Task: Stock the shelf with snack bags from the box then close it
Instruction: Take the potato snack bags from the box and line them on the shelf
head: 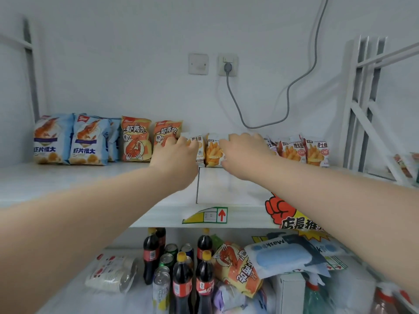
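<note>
Left hand: bare, back and rounded knuckles showing, fingertips blurred.
Right hand: bare, broad back showing, finger ends soft with blur.
Left forearm: bare from wrist to picture edge, smooth, looking much wider toward the lower left corner.
Right forearm: bare from wrist to picture edge, smooth, looking much wider toward the right side.

Three blue bags, three orange bags (one below), five fries packs.
</note>
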